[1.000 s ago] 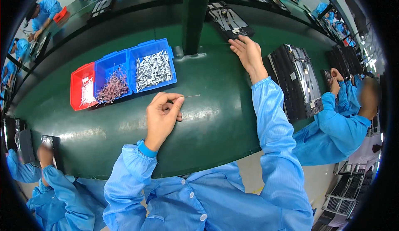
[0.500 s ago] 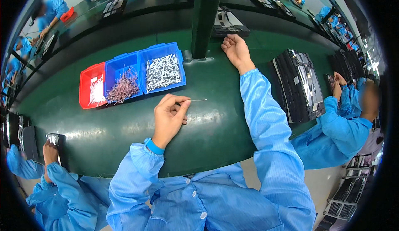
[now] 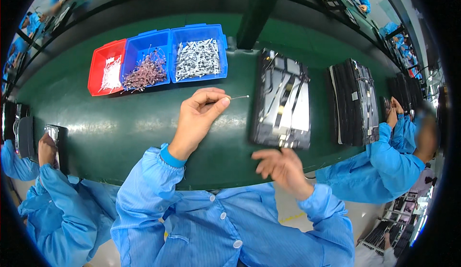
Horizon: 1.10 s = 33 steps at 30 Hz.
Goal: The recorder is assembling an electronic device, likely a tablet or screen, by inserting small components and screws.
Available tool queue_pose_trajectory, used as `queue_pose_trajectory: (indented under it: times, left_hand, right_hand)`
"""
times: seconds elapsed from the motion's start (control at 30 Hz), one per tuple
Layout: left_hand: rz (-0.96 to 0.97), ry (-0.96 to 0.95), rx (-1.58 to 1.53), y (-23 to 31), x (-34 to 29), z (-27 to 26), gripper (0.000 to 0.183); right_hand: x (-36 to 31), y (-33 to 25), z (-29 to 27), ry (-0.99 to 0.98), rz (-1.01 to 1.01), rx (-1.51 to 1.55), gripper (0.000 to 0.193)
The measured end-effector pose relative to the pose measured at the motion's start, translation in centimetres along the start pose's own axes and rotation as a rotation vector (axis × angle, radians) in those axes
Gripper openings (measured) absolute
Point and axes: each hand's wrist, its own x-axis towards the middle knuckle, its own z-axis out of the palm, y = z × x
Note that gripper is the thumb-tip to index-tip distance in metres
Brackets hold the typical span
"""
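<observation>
My left hand (image 3: 201, 115) is raised over the green table, thumb and forefinger pinching a thin, short wire (image 3: 239, 97) with a small pale tip that points right. To the right of that tip lies a black-framed, opened tablet-like device (image 3: 294, 103), its silver panels and dark ribbon strips showing on top; it looks slightly blurred. My right hand (image 3: 283, 168) is just off the device's near edge, holding nothing, with its fingers apart and a little smeared by motion. Whether its fingertips touch the device I cannot tell.
Left of centre stand a red bin (image 3: 95, 72) of white pieces, a blue bin (image 3: 137, 42) of pinkish wires and a blue bin (image 3: 224, 58) of grey-white wires. A green post (image 3: 257, 17) rises behind. Stacked devices (image 3: 353, 101) stand at right. Co-workers sit on both sides.
The opened device has come from behind the post to the near right of it. My right hand has drawn back toward me. My left hand still pinches the wire. The view has shifted.
</observation>
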Motion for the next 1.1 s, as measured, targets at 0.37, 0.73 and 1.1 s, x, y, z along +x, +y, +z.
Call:
queue_pose_trajectory:
  times: [0.37,0.73,1.1]
  left_hand:
    - [0.177,0.020,0.459,-1.1,-6.9,2.7,0.014]
    - [0.234,0.093,0.498,-1.2,-7.8,2.7,0.016]
    - [0.296,0.097,0.578,-0.1,-8.1,0.9,0.016]
  right_hand:
    - [-5.6,-4.3,1.8,-0.651,0.372,-0.619,0.038]
    - [3.8,-4.2,0.1,0.373,-0.560,-1.355,0.048]
    - [2.9,-5.3,4.3,0.282,-0.727,-1.310,0.039]
